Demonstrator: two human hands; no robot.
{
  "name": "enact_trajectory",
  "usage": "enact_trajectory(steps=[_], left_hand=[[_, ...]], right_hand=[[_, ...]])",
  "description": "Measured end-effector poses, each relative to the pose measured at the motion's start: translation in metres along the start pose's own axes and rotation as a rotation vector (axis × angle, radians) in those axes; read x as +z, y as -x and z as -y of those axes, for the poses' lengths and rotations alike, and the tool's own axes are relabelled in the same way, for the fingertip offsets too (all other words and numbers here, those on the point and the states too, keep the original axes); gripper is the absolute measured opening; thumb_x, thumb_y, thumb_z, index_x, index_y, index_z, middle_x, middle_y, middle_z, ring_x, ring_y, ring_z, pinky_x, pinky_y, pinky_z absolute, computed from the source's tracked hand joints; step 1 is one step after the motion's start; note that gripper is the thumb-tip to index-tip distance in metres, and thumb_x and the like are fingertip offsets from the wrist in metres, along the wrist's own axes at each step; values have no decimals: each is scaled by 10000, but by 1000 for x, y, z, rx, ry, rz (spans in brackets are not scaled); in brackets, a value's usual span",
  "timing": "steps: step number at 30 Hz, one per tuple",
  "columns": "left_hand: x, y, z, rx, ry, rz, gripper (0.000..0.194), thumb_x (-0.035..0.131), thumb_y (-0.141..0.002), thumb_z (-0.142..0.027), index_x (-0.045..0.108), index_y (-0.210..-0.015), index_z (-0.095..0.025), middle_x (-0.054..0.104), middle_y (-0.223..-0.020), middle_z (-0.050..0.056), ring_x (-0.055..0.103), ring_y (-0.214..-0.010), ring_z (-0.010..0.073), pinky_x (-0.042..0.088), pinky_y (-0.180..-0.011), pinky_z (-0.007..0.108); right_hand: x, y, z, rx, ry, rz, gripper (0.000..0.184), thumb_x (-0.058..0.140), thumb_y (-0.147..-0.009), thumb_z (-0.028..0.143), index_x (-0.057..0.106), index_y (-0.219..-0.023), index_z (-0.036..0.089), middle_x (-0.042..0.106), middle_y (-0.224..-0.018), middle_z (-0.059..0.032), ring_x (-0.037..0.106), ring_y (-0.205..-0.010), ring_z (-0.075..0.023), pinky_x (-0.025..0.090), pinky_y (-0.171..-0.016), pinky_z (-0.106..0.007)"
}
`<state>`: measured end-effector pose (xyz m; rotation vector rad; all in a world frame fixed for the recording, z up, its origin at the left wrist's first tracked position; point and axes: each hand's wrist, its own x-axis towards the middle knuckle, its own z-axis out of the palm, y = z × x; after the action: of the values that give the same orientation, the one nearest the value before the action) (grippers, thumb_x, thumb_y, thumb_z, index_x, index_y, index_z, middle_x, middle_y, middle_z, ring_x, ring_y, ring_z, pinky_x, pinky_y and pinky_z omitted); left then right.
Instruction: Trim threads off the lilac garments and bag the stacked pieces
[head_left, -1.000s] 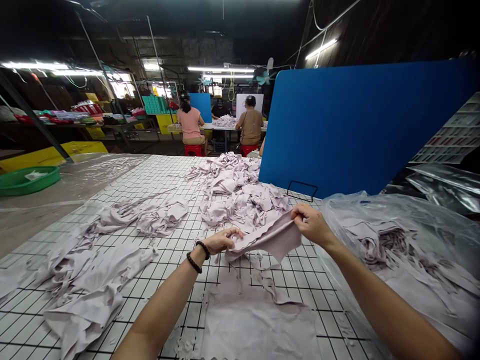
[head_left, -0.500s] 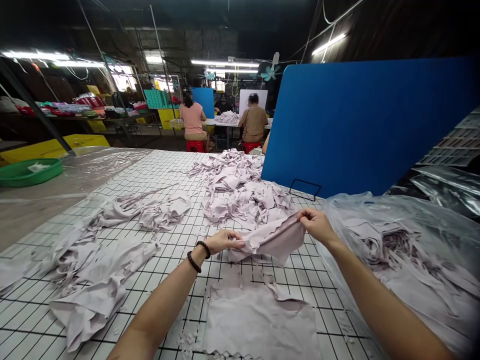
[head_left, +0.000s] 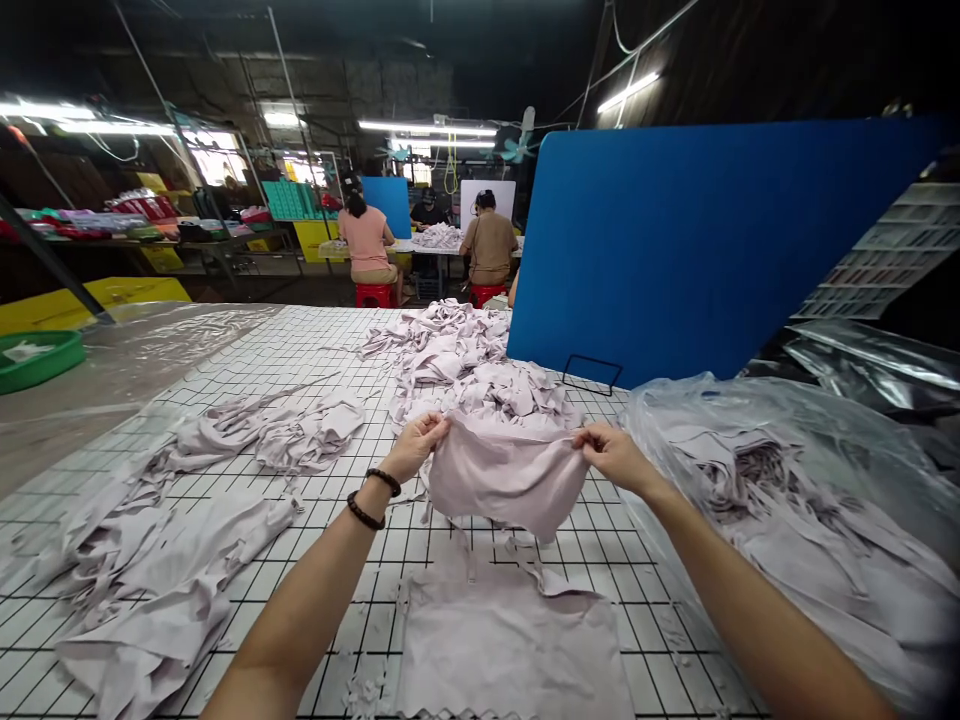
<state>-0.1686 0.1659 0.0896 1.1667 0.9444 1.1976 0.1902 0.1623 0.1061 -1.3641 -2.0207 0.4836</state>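
A pale pinkish-grey fabric piece (head_left: 510,475) hangs stretched above the table between my two hands. My left hand (head_left: 415,447), with two dark bead bracelets on the wrist, pinches its upper left corner. At the upper right corner, my right hand (head_left: 611,455) grips it between thumb and fingers. The cloth sags in the middle, its lower edge hanging free. Below it, nearer to me, a flat fabric piece (head_left: 510,640) lies on the table with a wavy front edge. Just behind my hands rises a heap of the same fabric (head_left: 480,375).
More crumpled fabric (head_left: 180,560) covers the left of the grid-patterned table (head_left: 330,610). On the right sits a clear plastic bag (head_left: 652,410) holding fabric. A blue board (head_left: 675,250) stands upright behind it. Several people sit at a far table. A green basin (head_left: 45,365) is at far left.
My left hand has moved up and left along the fabric and now pinches its corner. The cloth has spread out wider and hangs facing me. The view has turned slightly right.
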Motion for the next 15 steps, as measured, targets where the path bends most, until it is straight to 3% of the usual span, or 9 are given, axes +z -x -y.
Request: enact_trajectory(steps=[4,10,15], left_hand=[[0,-13,-17,79,-52,-43,357,754,-663,-419,539,-810,-174,557,-647,-46,476,-567,69,343,-533,174],[3,-34,-39,64,-147,1,482,760,-656,-405,601,-1049,-177,670,-842,29,588,-757,147,437,-708,252],[4,-49,-51,43,-298,28,449,767,-631,-418,692,-992,-161,676,-1030,59,575,-956,199,417,-836,267]], right_hand=[[4,5,-3,54,-67,68,174,473,-704,194,643,-722,165,617,-703,-5,510,-607,-124,404,-564,-243],[12,12,-8,144,-396,204,361,505,-705,216,688,-1014,184,620,-702,0,436,-527,-99,356,-483,-215],[19,17,-9,146,-493,254,298,503,-672,186,724,-871,170,575,-630,9,402,-509,-87,317,-463,-200]])
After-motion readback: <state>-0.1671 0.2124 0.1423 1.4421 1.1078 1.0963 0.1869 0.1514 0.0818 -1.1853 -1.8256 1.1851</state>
